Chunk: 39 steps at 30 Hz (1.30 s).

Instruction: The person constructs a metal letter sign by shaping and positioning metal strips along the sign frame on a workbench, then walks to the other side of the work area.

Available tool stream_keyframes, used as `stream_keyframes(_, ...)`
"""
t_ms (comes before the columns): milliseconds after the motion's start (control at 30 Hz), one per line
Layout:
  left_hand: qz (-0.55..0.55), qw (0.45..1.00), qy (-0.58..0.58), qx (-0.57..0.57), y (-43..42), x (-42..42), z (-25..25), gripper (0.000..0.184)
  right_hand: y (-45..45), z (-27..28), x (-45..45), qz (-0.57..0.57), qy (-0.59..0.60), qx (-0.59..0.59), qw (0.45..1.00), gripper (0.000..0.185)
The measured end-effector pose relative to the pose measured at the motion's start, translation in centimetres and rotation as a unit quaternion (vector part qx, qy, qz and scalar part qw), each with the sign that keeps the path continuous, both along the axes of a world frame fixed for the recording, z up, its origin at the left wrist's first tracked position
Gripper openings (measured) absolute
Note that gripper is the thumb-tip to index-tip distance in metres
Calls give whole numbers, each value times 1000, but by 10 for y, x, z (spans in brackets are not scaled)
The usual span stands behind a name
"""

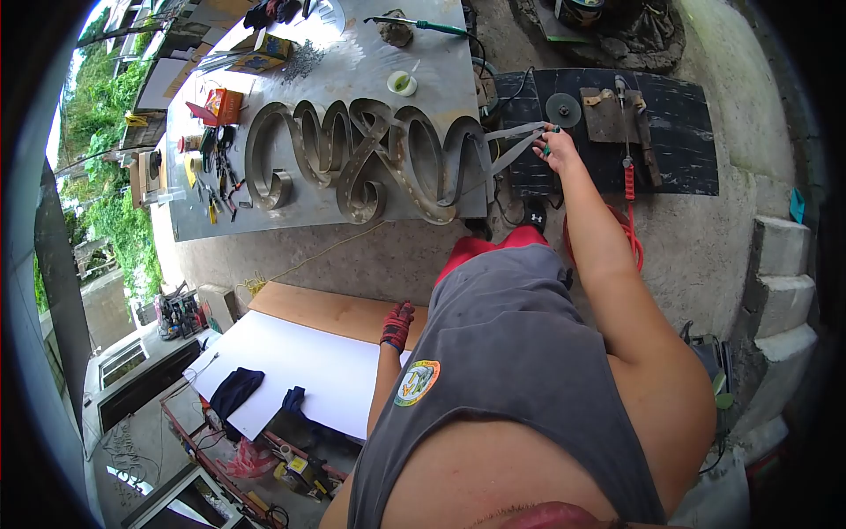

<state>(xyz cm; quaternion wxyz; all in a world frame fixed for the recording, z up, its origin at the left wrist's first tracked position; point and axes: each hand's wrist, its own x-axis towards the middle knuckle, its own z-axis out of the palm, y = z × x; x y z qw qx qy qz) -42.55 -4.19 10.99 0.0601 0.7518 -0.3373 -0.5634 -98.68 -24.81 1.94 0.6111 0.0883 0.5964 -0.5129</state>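
Observation:
My right hand is closed at the looped end of a thin metal strip, just off the worktable's right edge. Small green bits show at its fingers; I cannot make out what they are. The strip runs left to a curly metal letter form, bent from upright bands and standing on the sheet-metal tabletop. My left hand, in a red and black glove, hangs low by my side near a brown board. Its fingers look loosely extended, with nothing visible in them.
Pliers and other hand tools, a red box, a white cup and a soldering iron lie on the table. On a black board are a grinding disc and a red-hosed air gun. A white sheet lies behind.

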Motion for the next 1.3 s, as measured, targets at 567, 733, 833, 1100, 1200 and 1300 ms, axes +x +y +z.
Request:
stream_keyframes(567, 1, 1000, -1, -12, -16, -18, 11, 39, 0, 3, -1, 0, 7, -8, 1000, 31)
stream_keyframes(733, 13, 1000, -3, -22, -9, -17, 12, 39, -3, -10, 1, -6, 33, 2, 999, 30)
stream_keyframes(833, 0, 999, -6, -50, -9, -16, 10, 40, -7, -18, 3, -16, 63, 1, 998, 18)
stream_keyframes(1100, -1, 1000, 6, -28, -4, -22, 27, 44, -16, -36, 5, 33, 288, 49, 956, 21)
stream_keyframes(1200, -5, 1000, -4, -26, -2, -22, 27, 44, -19, -16, 10, 42, 317, 52, 946, 25)
stream_keyframes(1300, -12, 1000, -8, -26, 0, -21, 27, 44, -23, -9, 12, 62, 346, 78, 933, 26)
